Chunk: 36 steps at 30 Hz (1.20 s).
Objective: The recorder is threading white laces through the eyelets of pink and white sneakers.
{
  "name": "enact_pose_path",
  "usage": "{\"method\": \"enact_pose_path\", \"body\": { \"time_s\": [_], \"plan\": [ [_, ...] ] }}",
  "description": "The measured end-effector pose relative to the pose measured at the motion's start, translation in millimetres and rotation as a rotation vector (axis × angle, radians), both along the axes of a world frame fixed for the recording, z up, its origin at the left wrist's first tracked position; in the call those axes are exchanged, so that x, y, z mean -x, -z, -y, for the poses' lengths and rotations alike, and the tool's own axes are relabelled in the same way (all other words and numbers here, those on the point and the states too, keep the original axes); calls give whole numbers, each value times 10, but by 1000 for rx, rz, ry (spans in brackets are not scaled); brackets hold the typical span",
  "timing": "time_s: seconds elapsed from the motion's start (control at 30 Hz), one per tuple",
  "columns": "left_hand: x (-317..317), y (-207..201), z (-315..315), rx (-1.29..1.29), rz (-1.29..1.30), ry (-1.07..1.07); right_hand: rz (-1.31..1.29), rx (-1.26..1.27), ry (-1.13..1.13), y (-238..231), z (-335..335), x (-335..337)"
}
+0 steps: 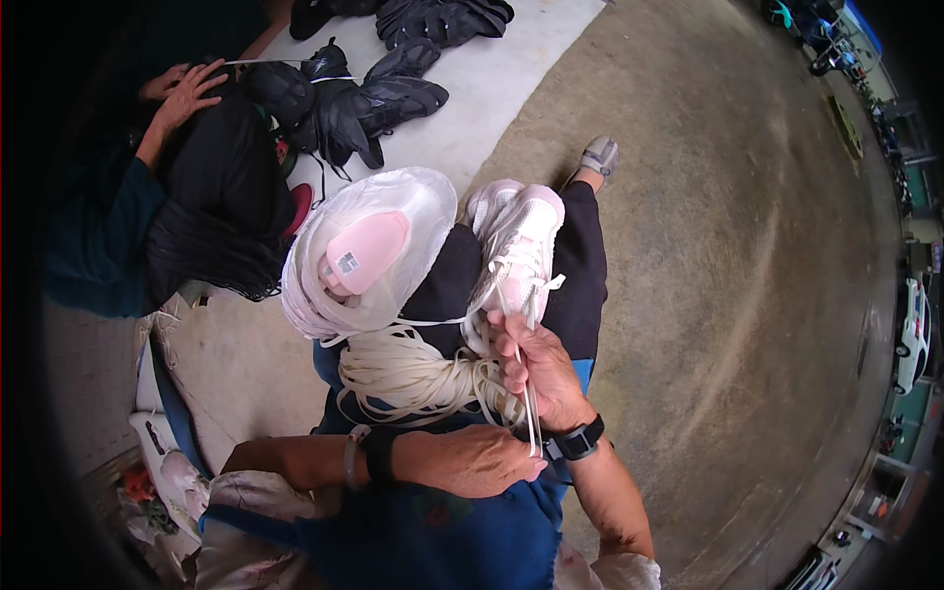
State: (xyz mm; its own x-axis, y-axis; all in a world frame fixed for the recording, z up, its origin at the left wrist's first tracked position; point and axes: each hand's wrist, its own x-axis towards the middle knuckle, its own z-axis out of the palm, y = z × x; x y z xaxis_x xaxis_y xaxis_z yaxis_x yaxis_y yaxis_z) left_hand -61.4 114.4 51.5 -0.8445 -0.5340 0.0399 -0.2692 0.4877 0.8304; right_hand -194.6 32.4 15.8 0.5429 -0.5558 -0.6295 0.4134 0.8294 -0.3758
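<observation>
Across my lap rests a pair of white and pink sneakers [526, 231], the nearer shoe with loops of white lace across its front. A white shoelace [532, 398] runs from that shoe past my right hand [544, 369], whose curled fingers are closed on it. Lower down, my left hand [487, 460] is closed, with the lace's two strands drawn taut to its fingertips. Beside my right hand lies a thick bundle of cream laces [413, 379] on my thighs. To its upper left is a whitish, translucent round container [418, 211] holding a pink insole-shaped piece [369, 251].
At the upper left, another person's hands [187, 98] stretch a white lace near several black shoes [364, 108]. These shoes lie on a pale sheet [492, 74]. Concrete floor [728, 246] spreads to my right, with a white car [912, 334] at the far edge.
</observation>
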Motion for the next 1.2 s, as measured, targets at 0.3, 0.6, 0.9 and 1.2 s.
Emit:
{"method": "enact_pose_path", "body": {
  "time_s": [0.3, 0.6, 0.9, 1.2],
  "plan": [
    [-602, 195, 694, -100, 74, -729, -293, 457, -374, -114, 26, 195],
    [-479, 514, 1229, -5, 204, -813, -370, 499, -436, -212, 91, -113],
    [-440, 382, 1392, 57, 455, -631, -342, 389, -391, -150, 66, -168],
    [-605, 513, 1380, 373, 550, -300, -354, 435, -401, -87, 51, -169]
  ]
}}
